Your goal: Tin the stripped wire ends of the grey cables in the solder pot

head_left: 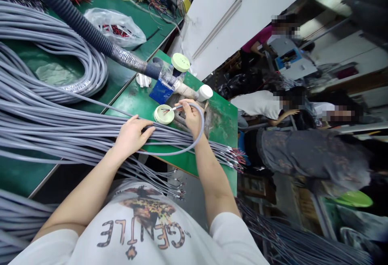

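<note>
My right hand (189,115) pinches a grey cable (202,129) near its stripped end. The cable bends in a loop round past my right wrist. Its thin loose wires (166,110) point left into a small round pale-green tub (163,115); whether they touch what is inside I cannot tell. My left hand (133,133) lies over a bundle of grey cables (75,125), fingers stretched out across them. Beyond my right forearm, the bundle's stripped ends (236,158) show red, white and dark wires.
A ribbed extraction hose (100,34) ends above the green bench (133,95), beside a blue box (161,91). Nearby stand a white cup (205,92) and a green-lidded container (180,62). Coiled cable (93,71) lies at left. Several people are at the right.
</note>
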Action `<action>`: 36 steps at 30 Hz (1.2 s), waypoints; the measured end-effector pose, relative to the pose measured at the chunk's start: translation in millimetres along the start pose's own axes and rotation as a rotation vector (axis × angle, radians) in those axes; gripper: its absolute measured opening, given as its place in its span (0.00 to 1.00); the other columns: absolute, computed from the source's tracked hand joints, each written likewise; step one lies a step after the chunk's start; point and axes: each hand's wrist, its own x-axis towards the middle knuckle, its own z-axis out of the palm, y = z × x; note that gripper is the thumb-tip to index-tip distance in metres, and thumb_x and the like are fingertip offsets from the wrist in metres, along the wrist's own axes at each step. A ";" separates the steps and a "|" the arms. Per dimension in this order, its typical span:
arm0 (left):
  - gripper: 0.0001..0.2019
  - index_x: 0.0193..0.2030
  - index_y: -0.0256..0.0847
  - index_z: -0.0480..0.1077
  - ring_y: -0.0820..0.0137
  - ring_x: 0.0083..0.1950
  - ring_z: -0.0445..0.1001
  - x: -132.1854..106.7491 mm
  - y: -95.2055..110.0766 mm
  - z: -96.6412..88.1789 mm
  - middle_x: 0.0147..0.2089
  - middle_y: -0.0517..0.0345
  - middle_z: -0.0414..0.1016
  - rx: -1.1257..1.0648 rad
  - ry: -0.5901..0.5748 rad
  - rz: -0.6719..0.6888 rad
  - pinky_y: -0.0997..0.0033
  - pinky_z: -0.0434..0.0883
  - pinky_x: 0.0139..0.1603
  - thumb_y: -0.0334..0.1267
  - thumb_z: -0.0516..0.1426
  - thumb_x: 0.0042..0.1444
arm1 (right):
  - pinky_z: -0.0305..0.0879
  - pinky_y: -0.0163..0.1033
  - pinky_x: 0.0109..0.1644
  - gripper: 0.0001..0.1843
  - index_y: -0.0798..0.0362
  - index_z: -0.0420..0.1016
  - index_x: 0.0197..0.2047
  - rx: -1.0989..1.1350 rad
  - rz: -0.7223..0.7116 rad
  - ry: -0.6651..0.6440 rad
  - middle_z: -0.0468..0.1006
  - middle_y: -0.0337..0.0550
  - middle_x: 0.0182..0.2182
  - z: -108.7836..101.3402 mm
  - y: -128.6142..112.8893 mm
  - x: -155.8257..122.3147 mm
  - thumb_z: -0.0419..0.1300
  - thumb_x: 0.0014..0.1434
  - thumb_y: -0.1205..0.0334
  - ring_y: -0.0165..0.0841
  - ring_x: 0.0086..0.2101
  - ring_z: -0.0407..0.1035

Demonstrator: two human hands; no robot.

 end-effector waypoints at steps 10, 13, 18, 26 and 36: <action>0.14 0.42 0.41 0.78 0.61 0.44 0.77 0.1 -1.8 1.0 0.43 0.51 0.81 0.031 -0.001 0.011 0.53 0.60 0.65 0.45 0.54 0.58 | 0.75 0.41 0.39 0.17 0.51 0.73 0.36 0.017 -0.020 -0.013 0.81 0.44 0.32 3.2 1.5 -3.0 0.56 0.59 0.45 0.35 0.33 0.77; 0.14 0.42 0.40 0.77 0.61 0.44 0.78 0.1 -0.6 0.3 0.43 0.51 0.82 0.045 0.002 0.019 0.53 0.61 0.64 0.45 0.54 0.58 | 0.75 0.41 0.39 0.17 0.52 0.73 0.36 0.014 -0.043 -0.019 0.81 0.44 0.31 4.9 3.6 -3.5 0.56 0.60 0.45 0.35 0.32 0.77; 0.15 0.43 0.39 0.77 0.62 0.45 0.78 0.6 2.4 -2.8 0.44 0.52 0.81 0.089 -0.029 0.012 0.54 0.61 0.65 0.44 0.53 0.59 | 0.75 0.39 0.38 0.17 0.53 0.73 0.38 -0.038 -0.089 0.004 0.81 0.44 0.33 -0.1 1.0 -6.3 0.55 0.62 0.47 0.34 0.32 0.77; 0.16 0.44 0.40 0.77 0.61 0.47 0.78 1.0 4.1 -6.1 0.44 0.53 0.81 0.104 -0.063 -0.028 0.54 0.61 0.65 0.45 0.53 0.58 | 0.75 0.38 0.38 0.14 0.53 0.74 0.38 -0.196 -0.207 0.251 0.81 0.43 0.33 -46.2 -13.1 -18.5 0.53 0.64 0.52 0.33 0.33 0.77; 0.21 0.45 0.40 0.78 0.57 0.45 0.78 4.8 7.2 -15.3 0.35 0.54 0.82 0.043 -0.127 -0.135 0.54 0.66 0.60 0.52 0.54 0.55 | 0.73 0.38 0.37 0.17 0.55 0.73 0.36 -0.400 -0.055 0.414 0.80 0.45 0.31 -95.7 46.4 -16.0 0.52 0.62 0.50 0.33 0.29 0.76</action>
